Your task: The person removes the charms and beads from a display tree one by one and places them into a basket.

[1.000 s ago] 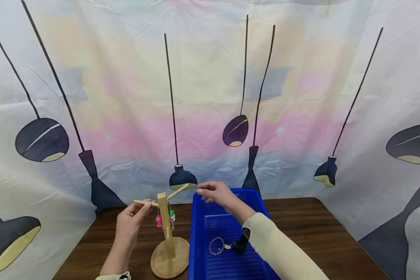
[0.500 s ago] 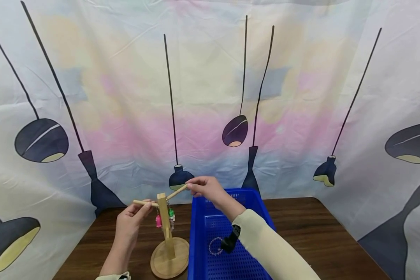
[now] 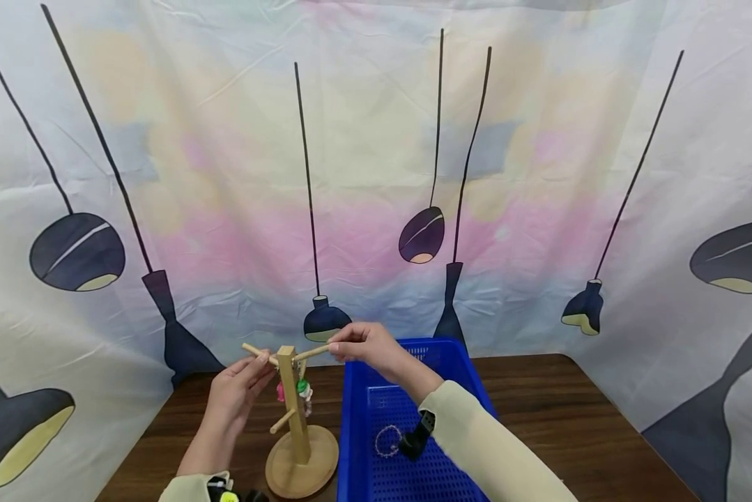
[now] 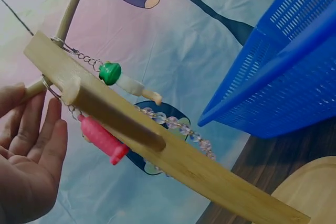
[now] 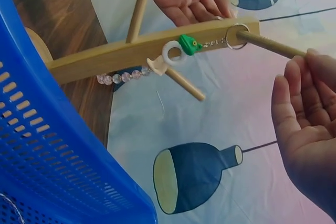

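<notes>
A wooden stand (image 3: 297,418) with a round base and several pegs stands upright on the table. My left hand (image 3: 234,390) pinches its upper left peg. Thumb and fingers of my right hand (image 3: 371,345) pinch the outer end of the upper right peg. Near the post, a keychain with a green frog-like charm (image 5: 189,45) hangs by its ring from the right peg. From the left peg hangs a keychain with a pink charm (image 4: 102,137). A clear and pink beaded bracelet (image 4: 173,123) hangs behind the post; its peg is partly hidden.
A blue perforated basket (image 3: 353,446) stands right beside the stand. Inside it lies another beaded bracelet (image 3: 378,439), partly covered by my right wrist's camera. The dark wooden table (image 3: 539,411) meets a printed cloth backdrop (image 3: 376,174).
My right hand has moved left and taken hold of the right peg's end. The stand has turned, its right peg swinging toward me and its left peg away, both hands following.
</notes>
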Motion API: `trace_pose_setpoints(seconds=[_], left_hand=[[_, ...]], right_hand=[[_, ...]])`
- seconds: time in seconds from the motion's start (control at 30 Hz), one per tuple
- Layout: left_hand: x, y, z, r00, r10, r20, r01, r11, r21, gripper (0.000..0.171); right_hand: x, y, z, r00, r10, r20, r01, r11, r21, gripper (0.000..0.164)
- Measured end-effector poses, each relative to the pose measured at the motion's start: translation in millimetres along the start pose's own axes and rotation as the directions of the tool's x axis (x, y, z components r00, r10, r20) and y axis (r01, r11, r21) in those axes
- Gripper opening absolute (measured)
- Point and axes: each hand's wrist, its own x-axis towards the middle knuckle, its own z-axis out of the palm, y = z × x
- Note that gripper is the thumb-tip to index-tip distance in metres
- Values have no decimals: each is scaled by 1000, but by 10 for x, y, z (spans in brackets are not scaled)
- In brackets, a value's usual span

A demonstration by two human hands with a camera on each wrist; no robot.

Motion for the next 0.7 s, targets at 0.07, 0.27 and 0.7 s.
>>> trace_pose_setpoints(seconds=[0.07, 0.27, 0.7], left_hand=[[24, 34, 9, 999, -39, -12, 39, 999, 9, 27], [130, 100, 69, 996, -89, -22, 91, 989, 113, 19], [292, 135, 94, 991, -103, 88, 77, 964, 256, 45]], right_hand=[[-24, 4, 28, 999, -22, 29, 22, 1000, 3, 24], [-113, -18, 214, 994, -67, 82, 65, 998, 24, 25], [-229, -9, 605, 995, -94, -19, 96, 980, 177, 28]])
